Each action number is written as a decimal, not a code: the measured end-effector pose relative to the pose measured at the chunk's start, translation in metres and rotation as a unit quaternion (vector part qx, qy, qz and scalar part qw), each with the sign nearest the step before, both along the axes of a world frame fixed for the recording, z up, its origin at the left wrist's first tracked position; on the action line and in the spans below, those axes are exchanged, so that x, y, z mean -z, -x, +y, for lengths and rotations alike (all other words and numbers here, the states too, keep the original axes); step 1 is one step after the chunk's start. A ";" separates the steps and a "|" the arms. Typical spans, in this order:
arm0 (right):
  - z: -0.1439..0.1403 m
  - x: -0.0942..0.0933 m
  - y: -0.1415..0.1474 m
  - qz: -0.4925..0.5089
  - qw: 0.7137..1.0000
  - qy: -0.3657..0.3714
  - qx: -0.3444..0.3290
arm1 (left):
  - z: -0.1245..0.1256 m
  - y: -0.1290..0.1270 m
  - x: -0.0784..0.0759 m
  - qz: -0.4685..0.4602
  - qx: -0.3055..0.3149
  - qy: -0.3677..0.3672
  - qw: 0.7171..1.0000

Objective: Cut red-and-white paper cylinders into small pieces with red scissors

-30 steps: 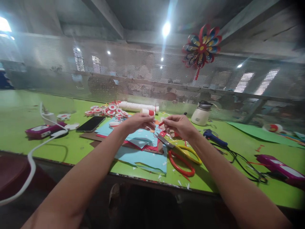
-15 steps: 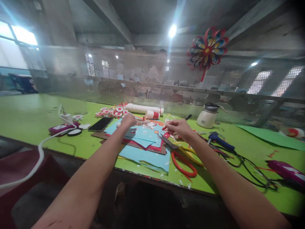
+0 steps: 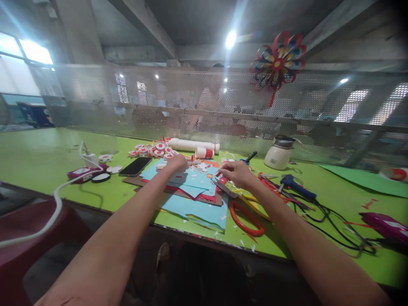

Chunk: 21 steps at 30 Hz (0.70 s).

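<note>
At mid-frame the left hand rests fingers-down on the blue paper sheets; whether it pinches anything cannot be told. Just right, the right hand pinches a small red paper scrap. Red-handled scissors lie below it, near the table's front edge. No writing is readable.

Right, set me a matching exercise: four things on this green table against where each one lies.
Things:
1. black smartphone
2. red-handled scissors
3. white squat jar with dark lid
4. light blue paper sheets

Places:
A. below the right hand, near the table's front edge
B. under both hands, mid-table
C. left of the left hand
D. far side, by the mesh screen

Pairs: 1-C, 2-A, 3-D, 4-B
</note>
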State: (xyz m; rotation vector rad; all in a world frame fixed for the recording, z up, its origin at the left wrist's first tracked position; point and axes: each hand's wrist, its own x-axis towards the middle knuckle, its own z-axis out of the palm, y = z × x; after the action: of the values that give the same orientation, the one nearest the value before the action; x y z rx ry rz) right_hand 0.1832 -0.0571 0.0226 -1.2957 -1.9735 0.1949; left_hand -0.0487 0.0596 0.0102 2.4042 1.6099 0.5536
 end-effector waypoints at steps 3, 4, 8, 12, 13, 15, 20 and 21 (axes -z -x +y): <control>-0.003 -0.002 0.002 -0.024 1.000 -0.013 -0.001 | -0.008 -0.009 0.007 0.038 0.027 -0.013 0.999; -0.004 -0.002 0.002 -0.031 0.999 -0.016 -0.001 | -0.011 -0.011 0.009 0.049 0.042 -0.017 0.998; -0.007 -0.004 0.005 -0.045 0.999 -0.027 0.002 | -0.020 -0.016 0.010 0.088 0.081 -0.037 0.992; -0.007 -0.003 0.007 -0.051 0.998 -0.030 0.006 | -0.027 -0.021 0.009 0.128 0.080 -0.055 0.987; -0.007 -0.002 0.007 -0.053 0.998 -0.030 0.006 | -0.029 -0.023 0.010 0.136 0.076 -0.060 0.986; -0.007 -0.002 0.007 -0.055 0.998 -0.031 0.005 | -0.031 -0.026 0.012 0.147 0.066 -0.072 0.984; -0.008 -0.004 0.008 -0.059 0.998 -0.036 0.004 | -0.035 -0.035 0.018 0.158 0.050 -0.099 0.981; -0.009 -0.004 0.008 -0.059 0.998 -0.036 0.004 | -0.035 -0.036 0.019 0.158 0.050 -0.102 0.981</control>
State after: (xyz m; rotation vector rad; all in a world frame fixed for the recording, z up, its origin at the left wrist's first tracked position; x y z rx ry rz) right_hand 0.1749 -0.0657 0.0271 -1.2943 -2.0559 0.0441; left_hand -0.0126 0.0246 -0.0083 2.8274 1.6033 0.3473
